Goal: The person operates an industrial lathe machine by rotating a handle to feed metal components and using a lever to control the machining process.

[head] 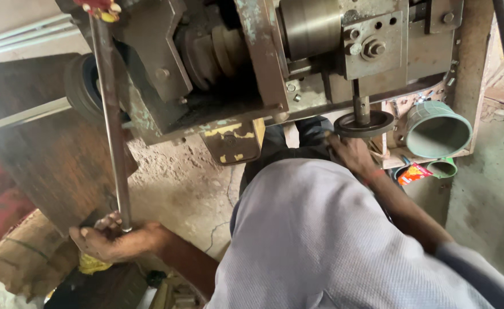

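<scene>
My left hand [111, 240] is closed around the lower end of a long steel lever rod [111, 114] that rises to a red and yellow knob [100, 7] at the top of an old metal machine [252, 63]. My right hand [352, 154] grips the underside of a dark round handwheel [363, 123] on a short vertical shaft beneath the machine's right side. My grey-shirted torso [321, 240] fills the lower middle of the view.
A green plastic pot [438, 129] and a smaller green cup [442, 167] lie at the right by an orange packet [412, 173]. A dark wooden board [46, 149] stands at the left. Cracked concrete floor [189, 194] shows below the machine.
</scene>
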